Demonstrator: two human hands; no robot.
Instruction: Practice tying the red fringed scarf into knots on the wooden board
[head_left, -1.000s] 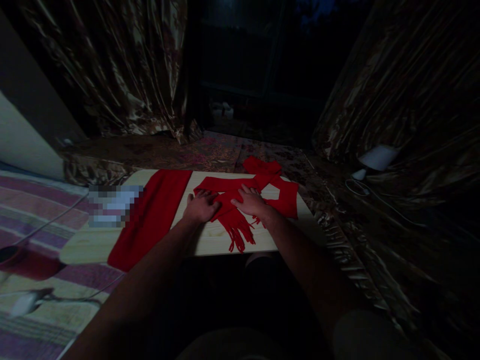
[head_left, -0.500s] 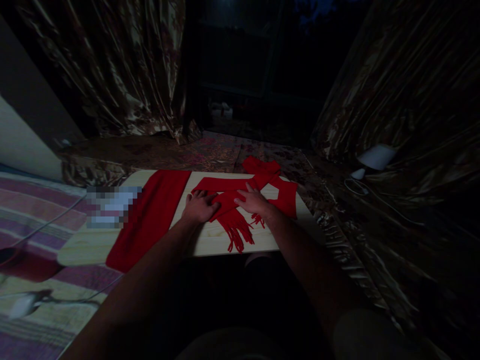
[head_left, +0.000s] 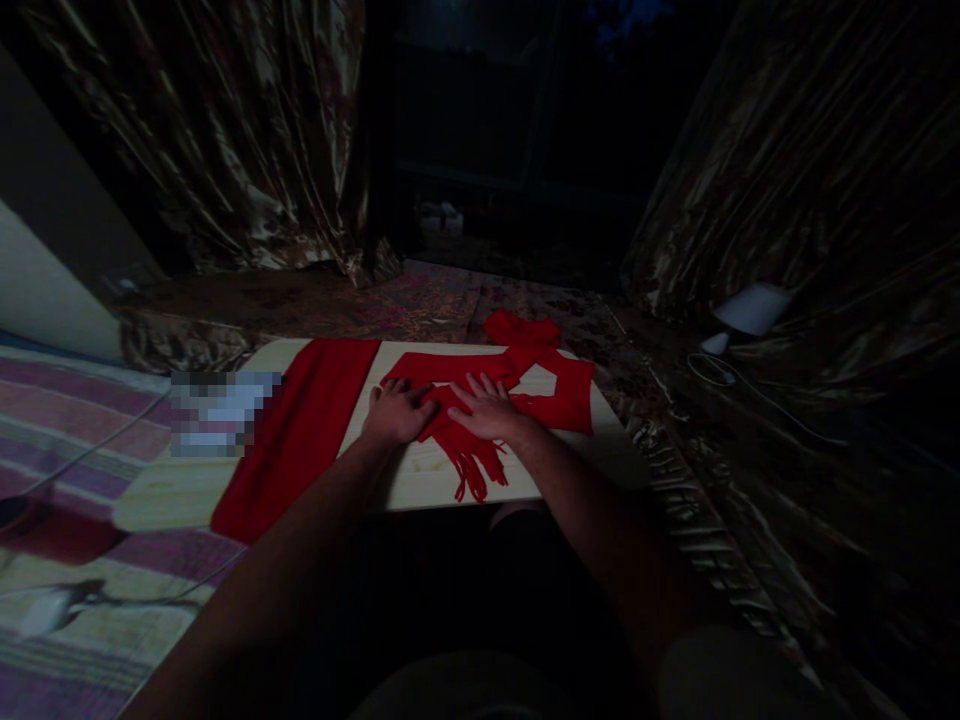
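A red fringed scarf (head_left: 574, 397) lies bent and crossed over itself on a pale wooden board (head_left: 420, 478), with one part reaching past the board's far edge. My left hand (head_left: 397, 412) rests at the scarf's left bend, fingers spread. Flat on the scarf just above its fringe, my right hand (head_left: 484, 410) has its fingers apart. Between the two hands runs a short stretch of red fabric. Left of my left hand, a wide folded red cloth (head_left: 300, 440) lies across the board and hangs over its near edge.
A blurred-out flat item (head_left: 225, 415) lies at the board's left. Cables and a white plug (head_left: 49, 610) are on the striped bedding (head_left: 90, 400). To the right stands a small white lamp (head_left: 754, 308) with its cord. Patterned curtains (head_left: 300, 150) frame a dark window.
My right hand has slid left and slightly toward me across the scarf, nearer the left hand, and its fingers now lie flatter. My left hand has barely moved.
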